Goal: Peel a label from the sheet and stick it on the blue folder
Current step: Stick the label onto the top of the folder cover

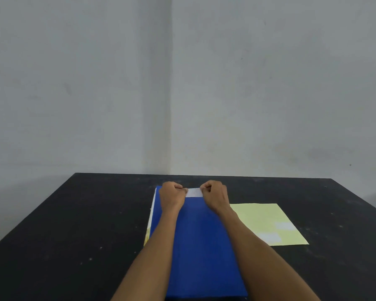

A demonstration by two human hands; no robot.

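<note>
A blue folder [201, 240] lies lengthwise on the black table, running from the near edge toward the far side. A white label [193, 192] stretches across the folder's far end. My left hand [172, 195] pinches the label's left end and my right hand [215, 196] pinches its right end, both with fingers curled. Whether the label touches the folder I cannot tell. To the right lies the pale yellow label sheet [267, 222] with two whitish labels left on its near part.
The black table [85, 224] is flecked with pale specks and reaches to grey walls that meet in a corner behind it. White and yellow pages [149, 227] show along the folder's left edge.
</note>
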